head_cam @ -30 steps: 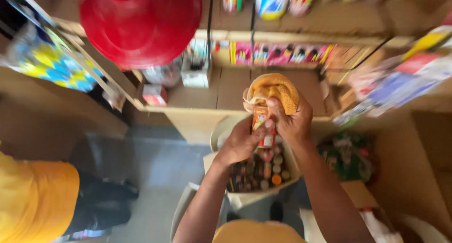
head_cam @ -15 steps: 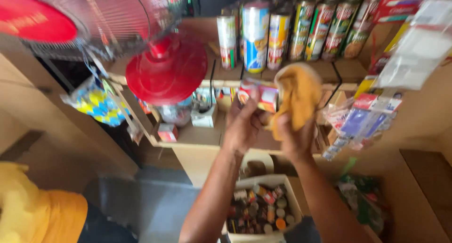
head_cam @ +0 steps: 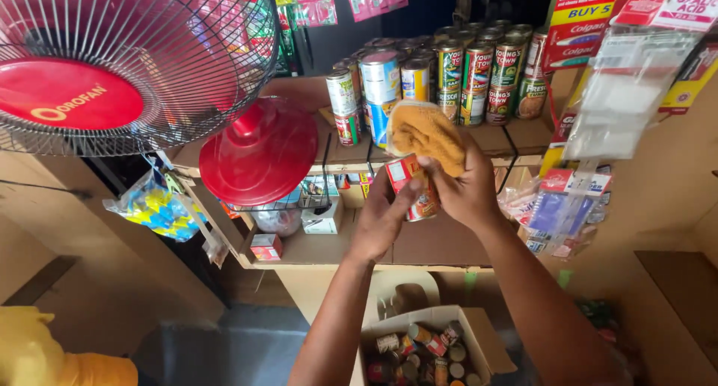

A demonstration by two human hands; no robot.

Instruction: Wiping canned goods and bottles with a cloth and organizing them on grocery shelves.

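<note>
My left hand (head_cam: 385, 220) grips a small red-and-orange can (head_cam: 413, 188) at chest height in front of wooden shelves. My right hand (head_cam: 468, 189) holds an orange cloth (head_cam: 425, 135) pressed against the top of that can. Both hands touch the can and are raised in front of the shelf that carries rows of upright tins (head_cam: 449, 72).
A red electric fan (head_cam: 112, 64) with a wire guard and round base (head_cam: 258, 154) stands at upper left. A lower shelf (head_cam: 314, 244) holds small boxes. An open cardboard box (head_cam: 426, 348) of several cans sits on the floor below. Packets hang at the right (head_cam: 568, 199).
The hands with can and cloth have risen from above the floor box to shelf height. The view has tilted upward, bringing the tins and the fan's guard into sight.
</note>
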